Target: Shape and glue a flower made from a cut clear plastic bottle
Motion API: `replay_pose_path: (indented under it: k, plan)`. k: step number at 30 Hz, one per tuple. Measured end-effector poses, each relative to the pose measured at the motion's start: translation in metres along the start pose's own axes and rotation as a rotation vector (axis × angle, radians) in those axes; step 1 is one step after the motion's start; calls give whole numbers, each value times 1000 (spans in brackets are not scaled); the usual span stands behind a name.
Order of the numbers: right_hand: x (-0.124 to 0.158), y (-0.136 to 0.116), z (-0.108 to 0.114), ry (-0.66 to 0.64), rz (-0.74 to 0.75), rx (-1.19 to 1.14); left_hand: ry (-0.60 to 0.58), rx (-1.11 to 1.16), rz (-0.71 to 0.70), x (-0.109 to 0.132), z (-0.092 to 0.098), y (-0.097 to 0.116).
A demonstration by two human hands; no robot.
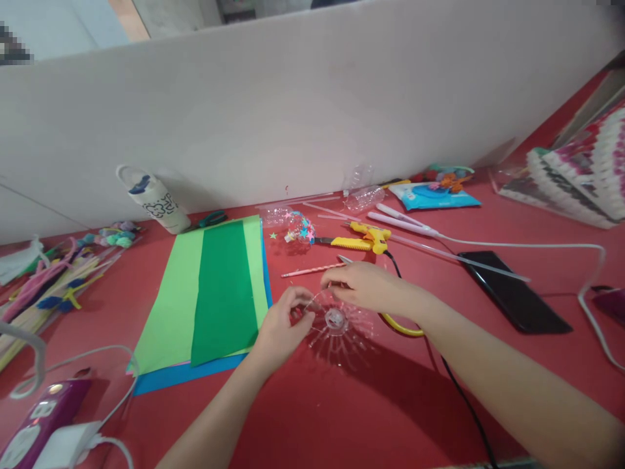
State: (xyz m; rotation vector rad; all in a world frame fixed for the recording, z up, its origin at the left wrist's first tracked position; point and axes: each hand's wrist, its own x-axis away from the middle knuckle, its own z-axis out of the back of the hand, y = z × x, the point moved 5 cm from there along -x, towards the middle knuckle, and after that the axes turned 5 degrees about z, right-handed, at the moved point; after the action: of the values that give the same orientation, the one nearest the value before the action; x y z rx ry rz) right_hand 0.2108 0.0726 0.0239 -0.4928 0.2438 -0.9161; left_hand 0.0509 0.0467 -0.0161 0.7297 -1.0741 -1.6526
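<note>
A clear plastic bottle piece (336,319), cut into thin strips that fan out around its round middle, is in front of me on the red table. My left hand (286,326) has thumb and fingers closed on strips at its left side. Curled over the far strips is my right hand (359,284), its fingertips partly hidden. Under the right forearm a yellow handle loop (403,327) shows, and a metal tip (344,259) sticks out beyond the hand. Just past my hands lies a striped pencil (312,270).
Green sheets (222,293) lie at left. Beyond my hands are a yellow glue gun (372,237), a yellow cutter knife (349,243) and a clear bottle piece with stars (299,228). A black phone (515,293), white bottle (159,202) and purple power strip (58,407) stand or lie around.
</note>
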Motion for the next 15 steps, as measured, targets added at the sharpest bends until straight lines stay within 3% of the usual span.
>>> replay_pose_path:
  k: [6, 15]
  plan:
    - [4, 2, 0, 28, -33, -30, 4, 156, 91, -2, 2, -3]
    - [19, 15, -8, 94, -127, -82, 108, 14, 99, -6, 0, -3]
